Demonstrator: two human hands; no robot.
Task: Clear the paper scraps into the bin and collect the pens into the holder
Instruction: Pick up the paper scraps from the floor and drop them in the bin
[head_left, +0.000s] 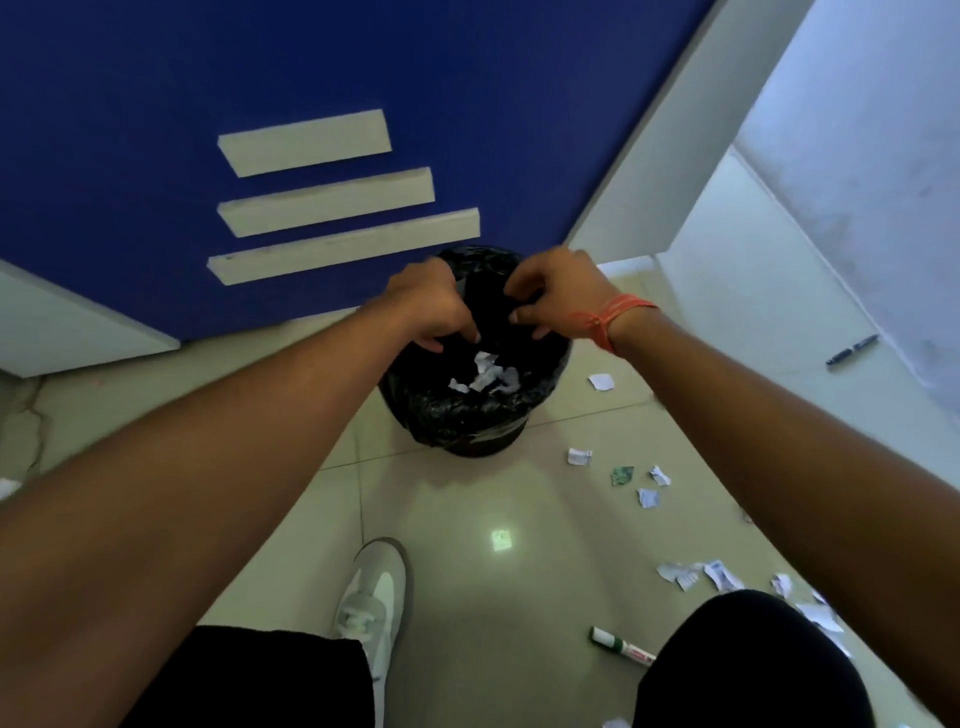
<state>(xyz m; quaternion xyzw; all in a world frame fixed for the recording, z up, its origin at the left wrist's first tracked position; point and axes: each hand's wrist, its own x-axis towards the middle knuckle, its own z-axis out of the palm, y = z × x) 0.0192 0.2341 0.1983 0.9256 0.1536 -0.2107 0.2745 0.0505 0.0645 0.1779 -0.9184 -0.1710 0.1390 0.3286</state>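
Note:
A round bin (467, 415) lined with a black bag stands on the tiled floor against the blue wall. White paper scraps (485, 376) lie inside it. My left hand (434, 304) and my right hand (558, 293) hover over the bin's far rim, fingers curled downward and apart, with nothing visibly held. More paper scraps (647, 496) are scattered on the floor to the right of the bin. A green and white marker (621, 646) lies by my right knee. A dark pen (852, 349) rests at the right beside the white wall.
A blue wall panel (311, 78) with three white strips rises right behind the bin. My white shoe (374, 603) is planted on the tiles below the bin. A white wall and ledge (779, 260) close off the right side.

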